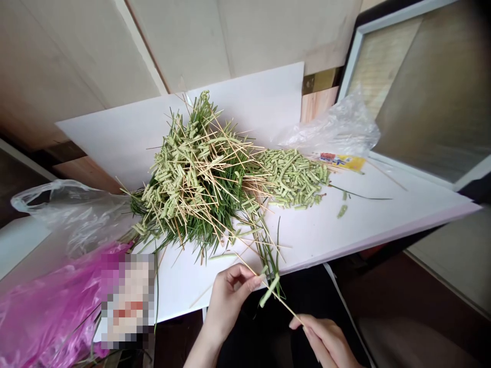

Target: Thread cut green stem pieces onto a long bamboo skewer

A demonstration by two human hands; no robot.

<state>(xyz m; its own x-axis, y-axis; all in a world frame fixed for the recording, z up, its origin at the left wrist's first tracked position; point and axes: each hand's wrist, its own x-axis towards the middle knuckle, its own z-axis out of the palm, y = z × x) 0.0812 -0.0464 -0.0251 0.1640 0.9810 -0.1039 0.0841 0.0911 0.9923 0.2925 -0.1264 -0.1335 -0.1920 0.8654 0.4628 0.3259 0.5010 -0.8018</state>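
A thin wooden stick [286,305] slants down to the right between my two hands, in front of the white tabletop's near edge. My left hand [233,294] pinches a small green piece at the stick with thumb and forefinger. Beside those fingertips another pale green piece [270,290] lies across the stick. My right hand [324,335] grips the stick's lower right end between its fingers. Behind the hands rises a large heap of green stems with pale green pieces and sticks [199,179]. Short cut green pieces [293,179] form a pile to its right.
A clear plastic bag [337,125] and a yellow packet [347,162] lie at the back right. A pink bag [57,306] and another clear bag [80,214] are at the left. A framed panel [422,92] stands at the right. Loose green strands hang over the table's front edge.
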